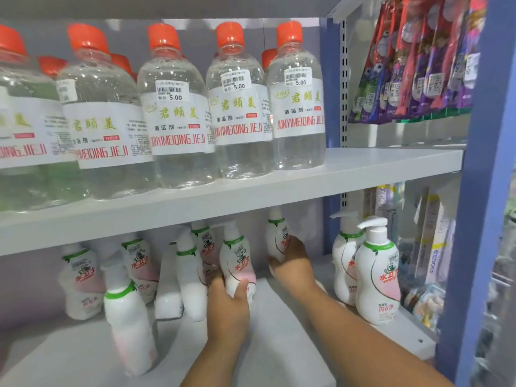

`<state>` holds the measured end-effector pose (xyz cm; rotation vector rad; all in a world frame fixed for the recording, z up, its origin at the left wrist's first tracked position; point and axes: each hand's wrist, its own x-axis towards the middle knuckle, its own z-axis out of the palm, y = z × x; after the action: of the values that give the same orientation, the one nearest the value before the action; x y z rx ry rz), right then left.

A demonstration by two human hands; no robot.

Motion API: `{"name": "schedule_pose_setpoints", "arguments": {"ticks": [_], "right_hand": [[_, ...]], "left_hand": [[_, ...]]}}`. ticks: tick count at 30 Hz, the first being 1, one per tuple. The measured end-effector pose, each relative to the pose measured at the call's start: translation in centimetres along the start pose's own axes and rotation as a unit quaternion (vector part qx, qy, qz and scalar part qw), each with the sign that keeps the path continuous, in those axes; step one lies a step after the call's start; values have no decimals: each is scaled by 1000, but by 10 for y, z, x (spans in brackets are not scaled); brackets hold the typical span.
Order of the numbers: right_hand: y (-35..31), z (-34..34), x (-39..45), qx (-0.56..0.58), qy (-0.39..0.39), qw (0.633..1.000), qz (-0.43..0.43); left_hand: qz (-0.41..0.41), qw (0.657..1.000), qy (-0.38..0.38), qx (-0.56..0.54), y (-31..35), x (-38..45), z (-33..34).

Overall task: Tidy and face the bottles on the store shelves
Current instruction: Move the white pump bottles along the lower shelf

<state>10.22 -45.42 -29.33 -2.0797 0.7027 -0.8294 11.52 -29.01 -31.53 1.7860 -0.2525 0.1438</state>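
Several white pump bottles with green collars and pink labels stand on the lower shelf (pixel 279 344). My left hand (pixel 227 305) grips one of them (pixel 237 261) low on its body, near the middle of the shelf. My right hand (pixel 293 263) grips another white pump bottle (pixel 276 238) further back, near the rear wall. Two more pump bottles (pixel 377 275) stand upright at the right end, facing forward. One bottle (pixel 128 317) at the front left leans and looks blurred. Others behind it stand unevenly.
The upper shelf (pixel 307 180) carries a row of clear bottles with orange caps (pixel 176 107) and white labels. A blue upright post (pixel 485 191) stands at the right. Hanging packets (pixel 418 60) fill the neighbouring bay, with boxed goods (pixel 430 247) below.
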Motion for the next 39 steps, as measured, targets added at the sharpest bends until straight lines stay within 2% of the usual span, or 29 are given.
{"name": "schedule_pose_setpoints", "arguments": {"ticks": [3, 7, 11, 16, 20, 26, 30, 34, 39], "right_hand": [[-8, -7, -14, -20, -11, 1000, -1], [-25, -35, -64, 12, -31, 999, -22], [-23, -65, -121, 58, 22, 996, -64], [8, -100, -151, 4, 135, 988, -75], [32, -106, -152, -29, 155, 986, -62], [35, -93, -151, -97, 174, 975, -96], [41, -88, -156, -93, 207, 967, -119], [44, -91, -149, -101, 216, 962, -137], [46, -91, -149, -59, 236, 960, -135]], "left_hand": [[-17, 1000, 13, -17, 0, 2, 2], [-19, 1000, 17, -6, -3, 4, 6], [-6, 1000, 9, 12, -1, 3, 6], [44, 995, -87, 19, 10, -13, 8], [63, 987, -148, 15, 16, -18, 18], [56, 961, -269, -12, 29, -5, 27], [50, 959, -268, -79, 24, -21, 26], [56, 955, -276, -89, 22, -29, 23], [49, 954, -280, -99, 26, -33, 23]]}}
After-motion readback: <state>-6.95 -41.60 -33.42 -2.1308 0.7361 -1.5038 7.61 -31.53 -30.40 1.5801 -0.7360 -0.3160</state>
